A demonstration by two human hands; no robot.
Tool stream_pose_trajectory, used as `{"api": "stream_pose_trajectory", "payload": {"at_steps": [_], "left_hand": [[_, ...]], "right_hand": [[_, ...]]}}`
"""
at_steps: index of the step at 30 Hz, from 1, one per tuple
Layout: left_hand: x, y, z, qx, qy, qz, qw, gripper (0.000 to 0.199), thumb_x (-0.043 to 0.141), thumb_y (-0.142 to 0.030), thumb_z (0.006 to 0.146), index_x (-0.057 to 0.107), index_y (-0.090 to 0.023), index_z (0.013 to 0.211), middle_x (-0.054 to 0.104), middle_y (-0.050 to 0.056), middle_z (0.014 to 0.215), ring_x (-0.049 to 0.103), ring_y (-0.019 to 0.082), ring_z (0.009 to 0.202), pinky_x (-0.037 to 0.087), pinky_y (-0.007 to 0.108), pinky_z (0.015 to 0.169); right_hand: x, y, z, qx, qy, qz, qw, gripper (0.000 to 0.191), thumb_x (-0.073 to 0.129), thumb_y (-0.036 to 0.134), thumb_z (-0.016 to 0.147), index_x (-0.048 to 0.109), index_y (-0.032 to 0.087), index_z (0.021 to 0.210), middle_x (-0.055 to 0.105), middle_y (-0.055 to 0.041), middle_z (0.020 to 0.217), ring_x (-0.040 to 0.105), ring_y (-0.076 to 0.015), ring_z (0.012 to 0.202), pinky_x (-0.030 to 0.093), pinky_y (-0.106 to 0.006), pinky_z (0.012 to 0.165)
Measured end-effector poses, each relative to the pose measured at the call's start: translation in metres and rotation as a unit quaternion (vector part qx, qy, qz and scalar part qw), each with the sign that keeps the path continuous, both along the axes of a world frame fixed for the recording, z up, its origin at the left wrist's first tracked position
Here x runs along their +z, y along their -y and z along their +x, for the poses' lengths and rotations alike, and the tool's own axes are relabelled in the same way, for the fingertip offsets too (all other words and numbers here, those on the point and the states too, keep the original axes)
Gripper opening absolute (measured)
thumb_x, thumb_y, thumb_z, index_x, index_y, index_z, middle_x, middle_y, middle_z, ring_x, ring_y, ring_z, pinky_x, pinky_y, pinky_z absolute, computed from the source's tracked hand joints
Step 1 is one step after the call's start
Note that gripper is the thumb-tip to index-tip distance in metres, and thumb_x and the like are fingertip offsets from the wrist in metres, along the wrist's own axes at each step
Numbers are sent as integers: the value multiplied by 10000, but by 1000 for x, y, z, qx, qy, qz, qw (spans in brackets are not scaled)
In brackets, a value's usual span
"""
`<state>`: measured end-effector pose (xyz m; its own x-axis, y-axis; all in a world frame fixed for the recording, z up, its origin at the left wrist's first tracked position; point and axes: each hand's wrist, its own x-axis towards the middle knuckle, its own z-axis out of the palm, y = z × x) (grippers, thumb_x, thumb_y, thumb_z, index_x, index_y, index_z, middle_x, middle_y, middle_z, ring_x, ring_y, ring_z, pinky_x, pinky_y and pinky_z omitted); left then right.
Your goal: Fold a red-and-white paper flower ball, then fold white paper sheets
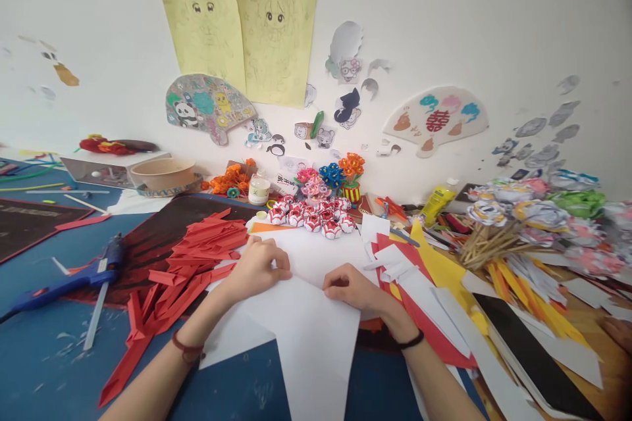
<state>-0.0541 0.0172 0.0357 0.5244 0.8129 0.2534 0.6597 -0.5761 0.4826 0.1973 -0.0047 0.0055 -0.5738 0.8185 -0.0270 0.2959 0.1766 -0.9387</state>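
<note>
A white paper sheet (316,342) lies between my hands, its lower part reaching toward me over the blue table. My left hand (259,266) pinches the sheet's upper left edge, fingers curled. On the right edge, my right hand (353,286) has its fingers bent and pressed together at the paper. More white paper (316,250) lies beneath and beyond. Just past it stand several red and white paper flowers (313,217). A heap of folded red paper strips (197,256) lies left of my left hand.
A blue glue gun (74,283) rests at the left. On the right are red card (444,335), a black-screened device (528,348) and paper flowers on sticks (488,243). A beige bowl (162,174) and yellow bottle (439,200) stand near the wall. Part of a hand shows at far right.
</note>
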Motion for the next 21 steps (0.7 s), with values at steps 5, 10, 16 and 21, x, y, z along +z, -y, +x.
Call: {"api": "stream_pose_trajectory", "payload": {"at_steps": [5, 10, 16, 21], "left_hand": [[6, -15, -33, 30, 28, 24, 999, 139, 673, -286, 740, 686, -202, 629, 689, -18, 668, 555, 145, 676, 330, 300, 765], [10, -25, -59, 76, 78, 41, 993, 157, 662, -303, 739, 678, -182, 641, 667, 0, 652, 554, 150, 644, 370, 256, 635], [12, -20, -49, 108, 99, 48, 988, 163, 644, -325, 761, 709, -190, 697, 681, 8, 697, 565, 154, 649, 382, 267, 657], [12, -21, -44, 136, 127, 39, 982, 185, 615, -332, 791, 694, -184, 714, 706, 8, 745, 573, 158, 679, 374, 264, 654]], "right_hand": [[0, -5, 17, -13, -10, -16, 1000, 121, 599, 208, 727, 632, 138, 634, 561, 19, 563, 504, -111, 531, 397, -220, 531], [10, -8, 37, -70, -28, -1, 997, 167, 602, 223, 761, 607, 146, 613, 573, 2, 565, 517, -116, 528, 419, -230, 536], [14, -8, 26, -110, -76, 26, 991, 344, 552, 456, 885, 644, 181, 1071, 673, -69, 914, 611, -180, 799, 473, -314, 771], [12, 0, 15, 42, -151, -115, 981, 674, 484, 686, 819, 550, 188, 1267, 644, -133, 1153, 610, -266, 1019, 462, -427, 909]]}}
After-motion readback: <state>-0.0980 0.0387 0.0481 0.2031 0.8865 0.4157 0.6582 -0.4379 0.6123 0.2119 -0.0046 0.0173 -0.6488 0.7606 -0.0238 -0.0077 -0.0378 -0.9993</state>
